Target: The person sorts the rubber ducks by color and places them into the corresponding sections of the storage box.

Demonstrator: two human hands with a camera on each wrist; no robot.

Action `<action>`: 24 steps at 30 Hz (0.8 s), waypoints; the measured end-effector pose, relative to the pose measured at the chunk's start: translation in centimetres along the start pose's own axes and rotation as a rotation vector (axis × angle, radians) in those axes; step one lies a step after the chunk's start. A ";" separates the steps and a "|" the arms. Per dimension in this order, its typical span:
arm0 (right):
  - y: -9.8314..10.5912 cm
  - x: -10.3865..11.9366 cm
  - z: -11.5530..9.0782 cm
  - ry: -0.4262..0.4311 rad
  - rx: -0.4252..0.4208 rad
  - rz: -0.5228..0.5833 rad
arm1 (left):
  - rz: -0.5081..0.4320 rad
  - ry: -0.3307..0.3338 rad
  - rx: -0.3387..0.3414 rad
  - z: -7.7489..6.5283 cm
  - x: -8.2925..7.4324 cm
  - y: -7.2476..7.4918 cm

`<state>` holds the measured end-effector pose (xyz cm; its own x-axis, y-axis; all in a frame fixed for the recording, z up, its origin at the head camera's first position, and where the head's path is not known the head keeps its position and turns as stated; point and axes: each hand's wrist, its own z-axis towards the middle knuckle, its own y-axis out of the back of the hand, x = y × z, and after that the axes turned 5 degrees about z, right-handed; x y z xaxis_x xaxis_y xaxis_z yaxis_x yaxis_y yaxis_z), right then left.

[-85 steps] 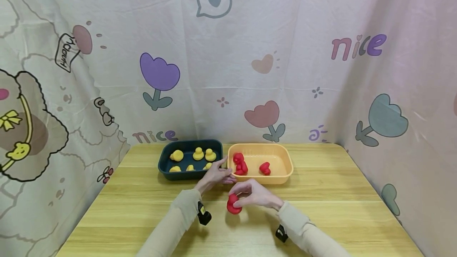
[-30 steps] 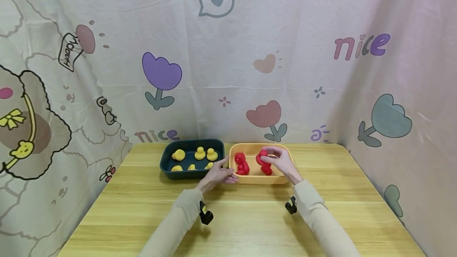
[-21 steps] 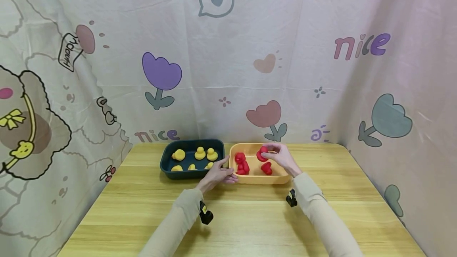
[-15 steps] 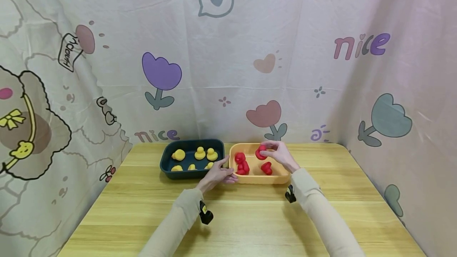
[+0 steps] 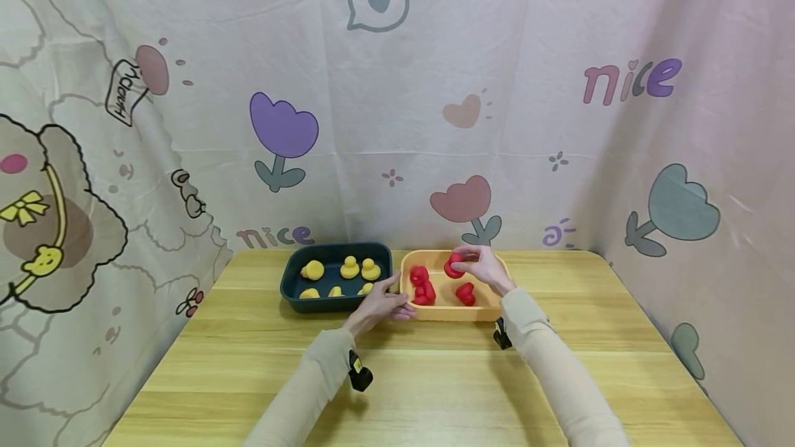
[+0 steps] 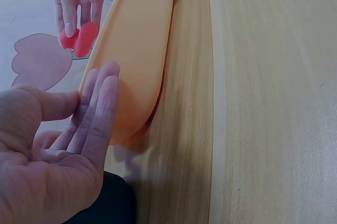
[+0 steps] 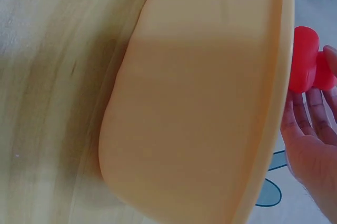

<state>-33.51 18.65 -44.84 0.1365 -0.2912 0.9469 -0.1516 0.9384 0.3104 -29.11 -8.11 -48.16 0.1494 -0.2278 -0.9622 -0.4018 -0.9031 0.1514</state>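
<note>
In the head view my right hand (image 5: 483, 267) pinches a red rubber duck (image 5: 454, 265) over the back part of the orange tray (image 5: 444, 314). The right wrist view shows this red duck (image 7: 304, 58) between thumb and fingers, just past the tray's rim. My left hand (image 5: 379, 305) grips the tray's left front corner, thumb at the rim and fingers along the outer wall, as the left wrist view shows. Inside the tray, red ducks (image 5: 423, 286) lie close together at the left. Another red duck (image 5: 466, 293) lies nearer the front, below my right hand.
A dark blue tray (image 5: 329, 305) with several yellow ducks (image 5: 350, 267) stands directly left of the orange one. Both trays are on a wooden table (image 5: 428, 385), near its back edge. A patterned cloth (image 5: 397, 88) hangs behind and along the sides.
My right hand has carried the red duck from the table in front up into the orange tray, then slightly back and left, away from the front duck. My left hand keeps its place.
</note>
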 end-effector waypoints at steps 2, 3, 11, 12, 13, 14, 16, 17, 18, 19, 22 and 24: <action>0.0 -0.1 0.0 0.004 -0.002 0.002 | 0.002 -0.009 0.002 0.0 0.0 0.0; 0.1 -0.1 0.0 0.001 -0.008 0.000 | 0.003 -0.013 0.003 0.0 0.0 0.0; -0.2 -0.4 0.2 -0.022 -0.032 -0.016 | -0.002 -0.010 0.003 0.3 0.1 0.0; -0.3 -0.5 0.2 -0.026 -0.035 -0.017 | -0.002 -0.008 0.001 0.3 0.1 0.0; -0.3 -0.5 0.2 -0.026 -0.033 -0.021 | -0.001 -0.005 0.000 0.3 0.1 0.0; -0.3 -0.5 0.2 -0.029 -0.035 -0.016 | -0.002 -0.001 -0.002 0.3 0.1 -0.1; -0.3 -0.5 0.2 -0.020 -0.035 -0.017 | -0.001 -0.003 -0.001 0.2 0.1 -0.1; -0.2 -0.5 0.1 -0.015 -0.035 -0.016 | -0.002 -0.005 0.000 0.2 0.1 -0.2; -0.2 -0.4 0.1 -0.012 -0.038 -0.011 | -0.003 -0.006 0.001 0.2 0.1 -0.2; -0.1 -0.4 0.1 -0.002 -0.040 -0.011 | -0.004 -0.006 0.001 0.2 0.0 -0.2; 0.0 -0.4 -0.1 0.026 -0.058 0.000 | 0.005 -0.020 0.003 0.1 -0.1 -0.2; 0.1 -0.4 -0.3 0.049 -0.068 0.001 | 0.007 -0.024 0.000 0.0 -0.2 -0.2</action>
<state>-33.31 18.94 -45.15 0.1840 -0.2823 0.9415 -0.0853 0.9497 0.3014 -29.07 -7.89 -48.02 0.1251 -0.2256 -0.9661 -0.4032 -0.9013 0.1583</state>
